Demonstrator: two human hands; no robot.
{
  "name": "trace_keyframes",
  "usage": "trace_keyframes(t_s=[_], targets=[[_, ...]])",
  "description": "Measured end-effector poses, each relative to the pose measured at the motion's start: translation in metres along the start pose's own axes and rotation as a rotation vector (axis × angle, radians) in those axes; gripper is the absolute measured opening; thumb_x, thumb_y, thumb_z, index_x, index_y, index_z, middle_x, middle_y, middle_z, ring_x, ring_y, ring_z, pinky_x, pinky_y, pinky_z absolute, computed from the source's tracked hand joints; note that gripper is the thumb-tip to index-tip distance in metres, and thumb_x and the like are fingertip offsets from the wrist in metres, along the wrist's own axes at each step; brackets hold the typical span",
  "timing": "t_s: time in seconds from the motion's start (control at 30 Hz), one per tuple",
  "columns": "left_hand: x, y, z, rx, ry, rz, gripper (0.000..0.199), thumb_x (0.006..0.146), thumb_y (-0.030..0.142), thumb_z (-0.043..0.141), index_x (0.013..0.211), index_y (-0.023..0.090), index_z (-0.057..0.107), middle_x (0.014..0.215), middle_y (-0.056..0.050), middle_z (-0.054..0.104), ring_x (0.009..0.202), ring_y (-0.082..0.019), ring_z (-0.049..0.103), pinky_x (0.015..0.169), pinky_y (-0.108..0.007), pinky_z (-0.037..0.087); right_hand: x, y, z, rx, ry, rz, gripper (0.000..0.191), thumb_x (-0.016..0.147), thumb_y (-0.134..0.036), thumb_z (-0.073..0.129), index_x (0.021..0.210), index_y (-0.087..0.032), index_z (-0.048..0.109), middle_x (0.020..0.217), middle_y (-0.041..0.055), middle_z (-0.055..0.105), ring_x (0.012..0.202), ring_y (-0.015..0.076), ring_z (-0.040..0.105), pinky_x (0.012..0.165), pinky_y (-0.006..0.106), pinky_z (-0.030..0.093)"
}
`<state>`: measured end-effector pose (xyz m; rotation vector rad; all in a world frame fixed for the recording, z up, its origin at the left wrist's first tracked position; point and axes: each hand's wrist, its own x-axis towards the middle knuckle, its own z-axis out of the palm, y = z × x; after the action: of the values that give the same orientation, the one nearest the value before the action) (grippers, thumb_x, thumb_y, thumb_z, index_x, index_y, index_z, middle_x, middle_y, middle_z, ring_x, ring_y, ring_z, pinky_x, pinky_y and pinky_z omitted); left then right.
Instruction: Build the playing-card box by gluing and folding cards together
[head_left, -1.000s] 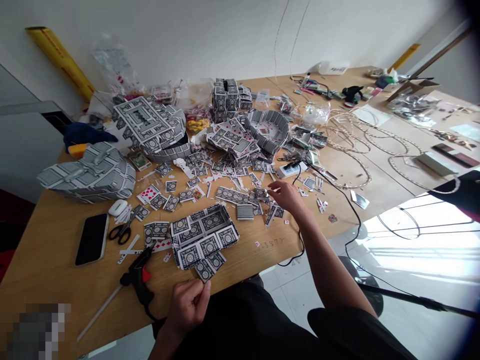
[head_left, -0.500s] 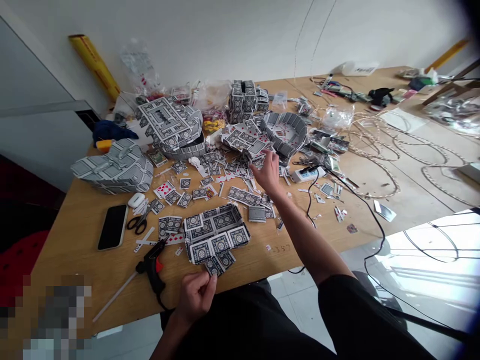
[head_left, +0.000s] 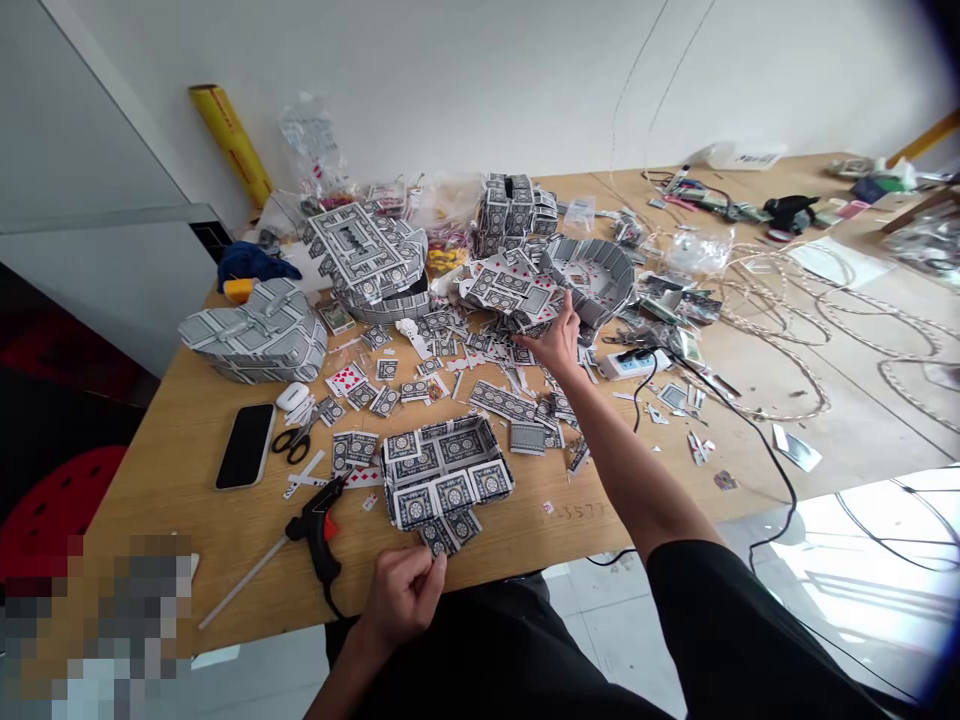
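My left hand (head_left: 409,590) is closed at the table's front edge, thumb and finger pinched on the corner of a small folded card piece (head_left: 451,532). That piece lies against the near side of an open rectangular box made of playing cards (head_left: 448,478). My right hand (head_left: 556,338) reaches over the pile of cut cards, fingers apart, at the near edge of a flat panel of joined cards (head_left: 510,290). Just behind it sits a rounded card basket (head_left: 592,272). Left of the box lie a black glue gun (head_left: 316,530) and scissors (head_left: 294,440).
On the left are a phone (head_left: 246,446), a white earphone case (head_left: 292,396) and a lidded card box (head_left: 259,332). A power strip (head_left: 630,364) with black cables lies right of my right hand. Coiled rope (head_left: 795,330) covers the right side.
My right hand has moved slightly, and its fingers now reach the near edge of the card panel. The whole view has shifted a little. My left hand keeps its pinch.
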<state>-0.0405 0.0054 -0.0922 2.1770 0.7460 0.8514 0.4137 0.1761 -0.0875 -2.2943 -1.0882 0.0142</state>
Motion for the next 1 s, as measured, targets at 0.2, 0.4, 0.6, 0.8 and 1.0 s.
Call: trace_keyframes(t_s=[0.2,0.4,0.6,0.8,1.0], targets=[[-0.001,0.002,0.000,0.017,0.000,0.001,0.045,0.101,0.012,0.055,0.066,0.024,0.029,0.053,0.006,0.036,0.045,-0.009,0.040,0.050,-0.028,0.029,0.003,0.007,0.009,0.097,0.107,-0.096,0.159,0.069,-0.064,0.092,0.171,-0.011,-0.018,0.173,0.0352,0.018,0.163,0.0475,0.023,0.129,0.061,0.030],[0.001,0.002,0.001,0.029,0.021,0.016,0.045,0.101,0.011,0.055,0.067,0.023,0.028,0.054,0.007,0.034,0.045,-0.008,0.040,0.050,-0.027,0.029,0.008,0.006,0.016,0.229,0.187,-0.130,0.160,0.065,-0.063,0.094,0.172,-0.012,-0.014,0.172,0.0326,0.024,0.161,0.0437,0.027,0.130,0.057,0.030],[0.002,0.002,0.001,0.034,0.017,0.017,0.045,0.102,0.011,0.055,0.068,0.023,0.028,0.054,0.007,0.034,0.046,-0.008,0.040,0.050,-0.027,0.030,0.011,0.001,0.011,0.245,0.213,-0.070,0.149,0.065,-0.059,0.094,0.172,-0.013,0.002,0.164,0.0295,0.035,0.156,0.0443,0.035,0.129,0.061,0.031],[0.000,0.001,0.001,0.025,0.010,0.015,0.046,0.103,0.012,0.055,0.068,0.023,0.028,0.055,0.007,0.034,0.046,-0.008,0.039,0.050,-0.027,0.029,0.016,-0.002,-0.009,0.342,0.206,-0.065,0.139,0.064,-0.066,0.092,0.168,-0.015,0.014,0.166,0.0273,0.034,0.156,0.0435,0.034,0.130,0.062,0.029],[-0.001,-0.002,0.003,0.018,0.005,0.017,0.046,0.103,0.012,0.056,0.067,0.023,0.029,0.055,0.007,0.034,0.046,-0.008,0.039,0.050,-0.027,0.029,0.025,0.001,-0.027,0.396,0.241,-0.047,0.124,0.066,-0.072,0.088,0.160,-0.024,0.024,0.164,0.0217,0.039,0.153,0.0427,0.039,0.127,0.067,0.028]])
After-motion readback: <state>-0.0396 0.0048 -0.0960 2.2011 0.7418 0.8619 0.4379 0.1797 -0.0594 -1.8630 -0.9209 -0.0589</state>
